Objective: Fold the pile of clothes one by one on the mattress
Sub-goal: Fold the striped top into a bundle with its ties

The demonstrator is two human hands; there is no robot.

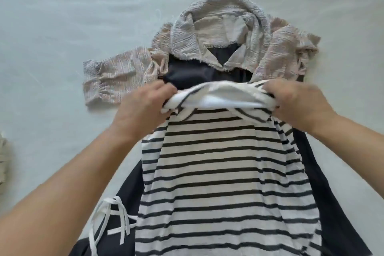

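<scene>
A white garment with black stripes (224, 172) hangs toward me over the pile, its top edge bunched. My left hand (143, 108) grips that edge at its left end and my right hand (295, 104) grips it at the right end, both just above the pile. Under it lies a dark navy garment (324, 193) with white ties (116, 220) at the lower left. Behind my hands sits a crumpled beige textured shirt (228, 35) with one sleeve stretched out to the left.
The pale mattress sheet (72, 6) spreads all around the pile. A bit of beige cloth (3, 162) shows at the left edge.
</scene>
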